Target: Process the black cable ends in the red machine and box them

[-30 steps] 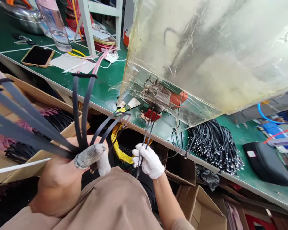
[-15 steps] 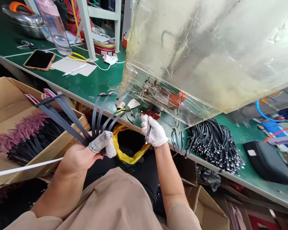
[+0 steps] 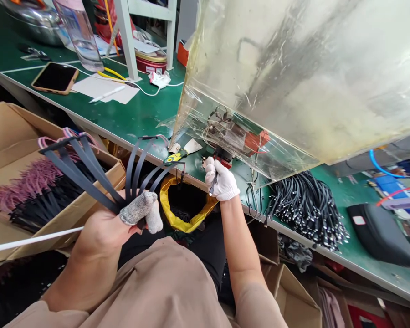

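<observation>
My left hand [image 3: 123, 223], with grey cloth covers on its finger and thumb, is closed round a bunch of flat black cables [image 3: 104, 180]. They fan out above the fist and show pink wire ends. My right hand [image 3: 222, 180], in a white glove, pinches a short black cable [image 3: 215, 182] with a metal plug end pointing down. That hand is right in front of a small red and black machine [image 3: 224, 157] on the bench, under a clear plastic shield [image 3: 269, 91]. The cable's upper end is hidden by the fingers and the machine.
Below the bench edge hangs a yellow-rimmed bag [image 3: 187, 225]. A cardboard box [image 3: 85, 200] of pink-ended cables stands at left. Finished-looking black cables [image 3: 307, 209] lie piled at right, near a black case [image 3: 382, 234]. A phone [image 3: 55, 78] and bottle [image 3: 84, 41] stand at back left.
My left hand has lowered slightly with its cables, which have swung a little left. My right hand has shifted slightly up at the machine, still pinching the cable. The view has moved a little.
</observation>
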### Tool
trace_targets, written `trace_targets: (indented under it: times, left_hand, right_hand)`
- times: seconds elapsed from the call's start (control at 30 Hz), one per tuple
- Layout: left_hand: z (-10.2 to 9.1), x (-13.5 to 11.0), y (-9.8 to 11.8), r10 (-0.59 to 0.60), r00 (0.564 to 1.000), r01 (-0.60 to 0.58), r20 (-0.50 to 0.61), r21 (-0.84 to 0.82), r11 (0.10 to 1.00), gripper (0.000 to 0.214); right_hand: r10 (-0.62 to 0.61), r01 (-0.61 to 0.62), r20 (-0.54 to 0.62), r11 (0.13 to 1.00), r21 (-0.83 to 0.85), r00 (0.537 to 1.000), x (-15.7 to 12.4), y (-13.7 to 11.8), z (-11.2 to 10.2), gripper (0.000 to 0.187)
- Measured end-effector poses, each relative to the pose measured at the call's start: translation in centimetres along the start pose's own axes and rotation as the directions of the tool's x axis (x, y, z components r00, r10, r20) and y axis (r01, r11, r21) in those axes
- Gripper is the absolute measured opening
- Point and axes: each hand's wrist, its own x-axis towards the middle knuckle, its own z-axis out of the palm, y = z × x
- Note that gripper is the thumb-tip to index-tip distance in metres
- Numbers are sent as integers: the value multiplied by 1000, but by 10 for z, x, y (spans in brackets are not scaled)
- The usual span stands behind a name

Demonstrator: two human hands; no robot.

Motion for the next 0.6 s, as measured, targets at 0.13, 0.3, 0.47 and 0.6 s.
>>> trace_targets:
  times: [0.13,0.3,0.47,0.6]
  left_hand:
    - [-1,-5,2,13,999,-13,-46,-5,1000,33]
    - [-8,-8,-9,3,999,-1,-44,47,999,42]
    - [-10,-10,-23,22,999,-18,-25,123,992,51]
    - [-5,-11,-31,-151,972,105,181,244,964,55]
  right_hand:
    - [-3,4,22,998,-66,1000,5,-1,-8,21]
    - [-2,4,21,995,-100,1000,10,-3,-10,22]
    - [25,-9,108,988,-152,994,1,4,-26,27]
    - [322,-206,257,896,-394,911,-19,35,-70,66]
